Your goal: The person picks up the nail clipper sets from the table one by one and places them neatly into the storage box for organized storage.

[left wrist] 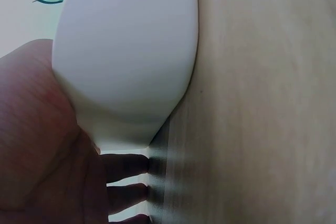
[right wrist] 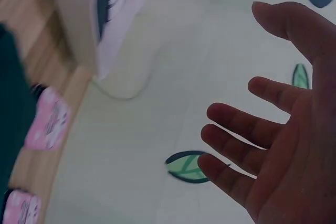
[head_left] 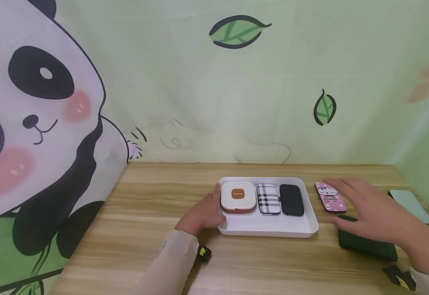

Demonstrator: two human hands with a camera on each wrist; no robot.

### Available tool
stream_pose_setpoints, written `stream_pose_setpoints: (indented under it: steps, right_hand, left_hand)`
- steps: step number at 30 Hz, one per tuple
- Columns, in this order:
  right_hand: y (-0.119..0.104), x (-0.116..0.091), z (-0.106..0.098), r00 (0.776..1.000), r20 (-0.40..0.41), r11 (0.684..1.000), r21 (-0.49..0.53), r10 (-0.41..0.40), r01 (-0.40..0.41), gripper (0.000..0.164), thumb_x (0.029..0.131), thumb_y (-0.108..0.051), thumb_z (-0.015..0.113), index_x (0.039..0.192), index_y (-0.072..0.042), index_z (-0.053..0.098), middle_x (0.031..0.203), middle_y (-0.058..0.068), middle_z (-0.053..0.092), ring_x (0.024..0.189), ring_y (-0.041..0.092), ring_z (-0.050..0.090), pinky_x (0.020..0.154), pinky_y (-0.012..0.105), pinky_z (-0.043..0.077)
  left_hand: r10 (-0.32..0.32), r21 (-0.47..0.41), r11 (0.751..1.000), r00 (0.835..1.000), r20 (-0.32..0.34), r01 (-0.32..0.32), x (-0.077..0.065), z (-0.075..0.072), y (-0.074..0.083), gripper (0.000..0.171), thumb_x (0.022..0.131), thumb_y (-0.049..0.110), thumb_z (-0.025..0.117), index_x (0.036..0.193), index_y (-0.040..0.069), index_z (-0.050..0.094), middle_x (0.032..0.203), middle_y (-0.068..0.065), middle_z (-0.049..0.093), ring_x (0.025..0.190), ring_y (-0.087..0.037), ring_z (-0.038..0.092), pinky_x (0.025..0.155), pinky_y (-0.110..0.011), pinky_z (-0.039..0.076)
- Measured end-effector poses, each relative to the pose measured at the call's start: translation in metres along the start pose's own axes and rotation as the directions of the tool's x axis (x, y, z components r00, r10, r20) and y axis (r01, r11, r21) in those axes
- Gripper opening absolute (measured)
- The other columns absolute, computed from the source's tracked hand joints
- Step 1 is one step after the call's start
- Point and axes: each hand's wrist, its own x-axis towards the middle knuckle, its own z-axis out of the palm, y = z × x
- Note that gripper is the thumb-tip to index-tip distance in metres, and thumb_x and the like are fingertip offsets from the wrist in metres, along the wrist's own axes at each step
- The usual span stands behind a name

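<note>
A white tray [head_left: 266, 227] holds a white square case [head_left: 238, 200] with an orange label, a plaid case [head_left: 269, 199] and a black case [head_left: 292, 200]. My left hand [head_left: 205, 211] holds the tray's left end, its thumb over the rim at the near corner and its fingers outside. Nothing is in my right hand [head_left: 369, 209], which hovers with spread fingers over a dark green case [head_left: 369, 245] and beside a pink patterned case [head_left: 330, 197]. The right wrist view has two pink patterned pieces; the lower one [right wrist: 21, 208] is hidden in the head view.
A pale teal flat case [head_left: 410, 205] lies at the far right of the wooden table [head_left: 155, 192]. Behind the table hangs a green backdrop [head_left: 185, 82] printed with leaves and a large panda [head_left: 45, 114].
</note>
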Motion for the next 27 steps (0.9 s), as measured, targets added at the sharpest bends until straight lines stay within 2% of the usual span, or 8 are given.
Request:
stream_pose_setpoints:
  steps: [4,8,13,16,20,27]
  right_hand:
    - [0.016,-0.011,0.009,0.988,0.134,0.996,-0.03,0.081,-0.078,0.092,0.078,-0.058,0.078,0.151,-0.015,0.042,0.135,0.02,0.058,0.124,0.045,0.052,0.097,0.066,0.043]
    - [0.031,-0.02,0.022,0.963,0.242,0.993,-0.017,0.12,-0.119,0.098,0.074,-0.067,0.077,0.149,-0.012,0.045,0.137,0.025,0.055,0.125,0.052,0.051,0.094,0.068,0.043]
    - [0.05,-0.031,0.039,0.911,0.373,0.981,0.007,0.177,-0.194,0.119,0.065,-0.072,0.078,0.154,-0.009,0.032,0.14,0.038,0.046,0.122,0.058,0.05,0.089,0.07,0.044]
    - [0.059,-0.036,0.046,0.902,0.398,0.981,0.027,0.167,-0.193,0.124,0.062,-0.069,0.082,0.154,-0.006,0.028,0.139,0.04,0.045,0.12,0.058,0.05,0.089,0.068,0.045]
    - [0.065,-0.04,0.054,0.905,0.401,0.986,0.031,0.139,-0.166,0.117,0.061,-0.066,0.084,0.149,-0.004,0.039,0.136,0.038,0.048,0.116,0.052,0.055,0.084,0.064,0.049]
    - [0.075,-0.045,0.068,0.88,0.452,0.983,0.042,0.143,-0.181,0.11,0.063,-0.059,0.086,0.149,-0.007,0.04,0.128,0.035,0.055,0.105,0.04,0.06,0.078,0.057,0.051]
  left_hand:
    - [-0.019,0.004,1.0,1.0,0.013,0.019,0.004,0.002,-0.002,0.106,0.085,0.029,0.064,0.16,0.006,-0.006,0.16,-0.017,0.034,0.145,-0.029,0.037,0.119,-0.041,0.031]
    - [-0.019,0.01,1.0,1.0,0.02,0.018,0.006,0.003,-0.004,0.107,0.084,0.029,0.065,0.16,0.006,-0.007,0.161,-0.017,0.033,0.146,-0.028,0.037,0.119,-0.04,0.03]
    - [0.005,-0.002,1.0,1.0,0.009,-0.005,0.004,0.0,-0.003,0.107,0.083,0.027,0.066,0.16,0.003,-0.005,0.159,-0.018,0.035,0.145,-0.029,0.038,0.119,-0.04,0.031]
    - [0.002,-0.002,1.0,1.0,0.006,-0.002,0.004,-0.002,-0.002,0.107,0.084,0.027,0.067,0.16,0.004,-0.004,0.16,-0.018,0.035,0.146,-0.029,0.037,0.119,-0.04,0.03]
    - [-0.01,-0.006,1.0,1.0,0.012,0.01,0.005,-0.002,-0.003,0.109,0.083,0.027,0.068,0.16,0.006,-0.005,0.161,-0.017,0.034,0.146,-0.027,0.036,0.12,-0.039,0.029]
    - [0.007,-0.02,1.0,1.0,0.004,-0.007,0.002,-0.001,-0.003,0.108,0.082,0.026,0.068,0.16,0.005,-0.004,0.158,-0.018,0.038,0.14,-0.025,0.042,0.117,-0.038,0.033]
